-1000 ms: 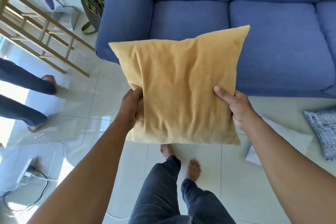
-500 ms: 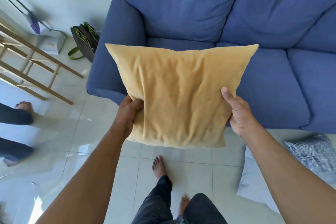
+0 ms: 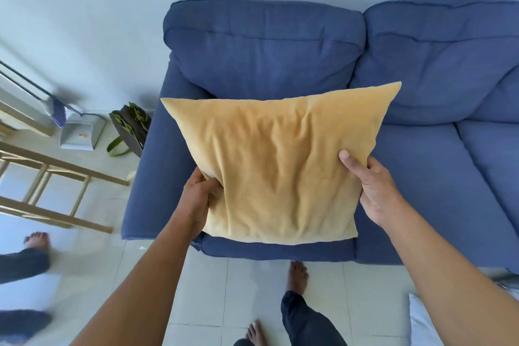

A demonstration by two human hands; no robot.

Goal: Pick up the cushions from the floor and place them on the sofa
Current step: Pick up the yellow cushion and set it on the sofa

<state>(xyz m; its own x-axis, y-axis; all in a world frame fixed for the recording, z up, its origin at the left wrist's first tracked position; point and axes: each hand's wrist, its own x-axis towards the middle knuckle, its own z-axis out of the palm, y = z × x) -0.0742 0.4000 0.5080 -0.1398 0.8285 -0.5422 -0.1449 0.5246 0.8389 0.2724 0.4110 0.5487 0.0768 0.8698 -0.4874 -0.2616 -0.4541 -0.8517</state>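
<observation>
A mustard-yellow cushion [image 3: 278,166] is held flat-on in front of me, over the left seat of the blue sofa [image 3: 421,177]. My left hand [image 3: 198,199] grips its lower left edge. On its right edge my right hand [image 3: 368,185] clamps with the thumb on the front. The cushion's lower edge hangs just above the seat's front; whether it touches the seat I cannot tell. A white cushion [image 3: 421,323] lies on the floor at the lower right, partly hidden by my right arm.
A dark bag with green trim [image 3: 130,126] and a dustpan [image 3: 80,132] stand left of the sofa's armrest. A wooden rack [image 3: 53,177] leans at the left. Another person's bare feet [image 3: 35,241] are on the tiles at the far left. My own feet [image 3: 296,278] stand before the sofa.
I have stepped closer to the sofa and carried the yellow cushion forward, from over the floor to over the left seat. Both hands keep their grip. The patterned cushion has left the view.
</observation>
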